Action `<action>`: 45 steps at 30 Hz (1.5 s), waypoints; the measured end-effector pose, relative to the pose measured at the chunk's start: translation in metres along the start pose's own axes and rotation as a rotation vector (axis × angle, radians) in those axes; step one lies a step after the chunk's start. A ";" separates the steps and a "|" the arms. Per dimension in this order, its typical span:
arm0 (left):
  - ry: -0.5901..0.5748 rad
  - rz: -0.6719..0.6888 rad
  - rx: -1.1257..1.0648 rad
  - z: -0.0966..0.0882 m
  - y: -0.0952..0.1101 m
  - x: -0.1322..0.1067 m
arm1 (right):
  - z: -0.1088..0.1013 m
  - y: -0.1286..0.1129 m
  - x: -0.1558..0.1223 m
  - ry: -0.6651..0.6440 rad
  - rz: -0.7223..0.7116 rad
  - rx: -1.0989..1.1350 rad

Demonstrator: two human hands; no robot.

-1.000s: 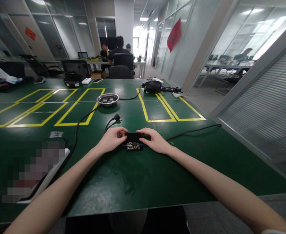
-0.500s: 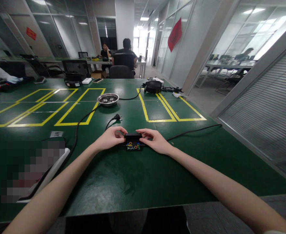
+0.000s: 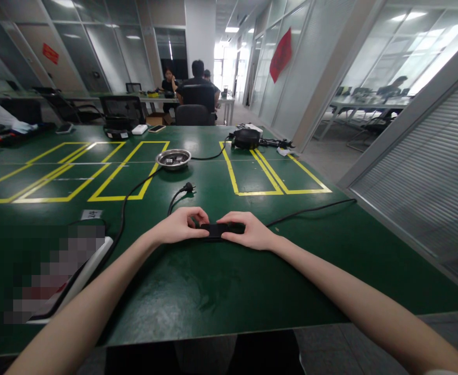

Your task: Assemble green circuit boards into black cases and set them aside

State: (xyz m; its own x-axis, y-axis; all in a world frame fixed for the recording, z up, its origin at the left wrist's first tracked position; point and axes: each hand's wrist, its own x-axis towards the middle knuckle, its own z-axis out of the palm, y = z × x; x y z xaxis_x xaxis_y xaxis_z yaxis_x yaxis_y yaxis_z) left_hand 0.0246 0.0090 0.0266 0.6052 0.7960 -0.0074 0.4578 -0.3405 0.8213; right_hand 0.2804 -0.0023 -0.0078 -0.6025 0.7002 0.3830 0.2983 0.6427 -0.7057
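On the green table, a black power adapter case [image 3: 214,232] lies between my hands, its cover down over the circuit board, which is hidden. My left hand [image 3: 182,225] pinches the cover's left end, thumb at the near side and fingers curled behind. At the other end my right hand [image 3: 248,230] grips the cover the same way, its thumb along the near edge. A black cord with a plug [image 3: 189,187] emerges behind my left hand. Another black cord [image 3: 310,210] runs off to the right from behind my right hand.
A steel bowl [image 3: 173,159] with small metal parts stands farther back. Yellow tape outlines mark the green table [image 3: 213,291]. A black device with a cord [image 3: 246,139] lies at the far edge. To the left is a pixelated item with a white edge [image 3: 92,268]. People sit in the background.
The black cover has come down toward me onto the case, hiding the circuit board that showed before. Both hands have moved slightly nearer and lower with it.
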 end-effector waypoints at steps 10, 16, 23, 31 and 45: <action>0.024 0.073 0.602 0.017 0.007 0.000 | 0.001 -0.001 -0.003 -0.005 -0.138 -0.099; 0.028 0.091 0.658 0.017 0.005 0.000 | 0.001 -0.003 -0.003 0.000 -0.064 -0.151; 0.055 0.154 0.661 0.021 0.007 -0.001 | -0.002 -0.005 -0.004 0.005 0.050 -0.094; 0.068 0.101 0.783 0.025 0.013 -0.001 | 0.003 -0.007 -0.002 0.008 0.080 -0.059; 0.101 0.142 0.646 0.026 0.014 -0.005 | -0.001 -0.017 -0.002 0.083 0.064 0.042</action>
State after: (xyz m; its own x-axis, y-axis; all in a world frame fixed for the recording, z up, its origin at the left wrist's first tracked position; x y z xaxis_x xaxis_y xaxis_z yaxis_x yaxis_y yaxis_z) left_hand 0.0448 -0.0127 0.0232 0.6386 0.7538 0.1548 0.6953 -0.6514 0.3037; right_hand 0.2769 -0.0146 0.0039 -0.5195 0.7639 0.3829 0.3019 0.5833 -0.7541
